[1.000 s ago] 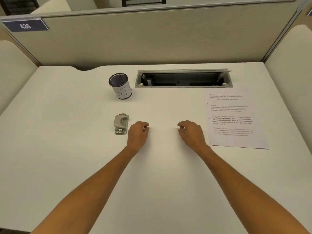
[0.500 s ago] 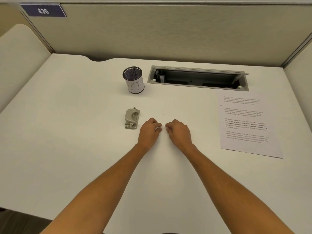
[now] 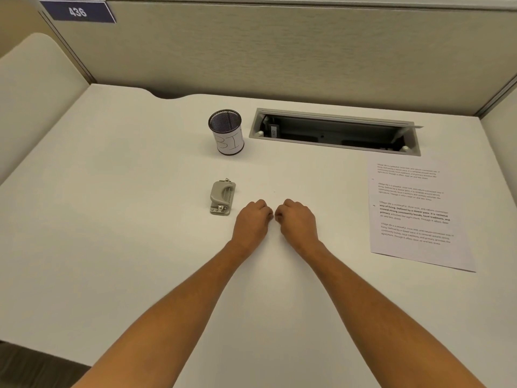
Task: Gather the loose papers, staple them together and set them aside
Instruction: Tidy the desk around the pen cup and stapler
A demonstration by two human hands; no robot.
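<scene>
Printed white papers (image 3: 414, 211) lie flat at the right side of the desk, looking like one neat sheet or stack. A small grey stapler-like tool (image 3: 221, 198) rests on the desk left of centre. My left hand (image 3: 253, 221) and my right hand (image 3: 298, 219) rest side by side on the desk at the centre, knuckles almost touching, fingers curled under, holding nothing. The left hand is just to the right of the grey tool; the right hand is well to the left of the papers.
A black mesh cup (image 3: 226, 132) with a white label stands behind the grey tool. A recessed cable tray (image 3: 335, 132) with its lid up is set into the white desk (image 3: 112, 219). Beige partition walls close off the back and sides.
My two hands have come together from about a hand's width apart to nearly touching. The camera has shifted, so everything sits further right and lower in view.
</scene>
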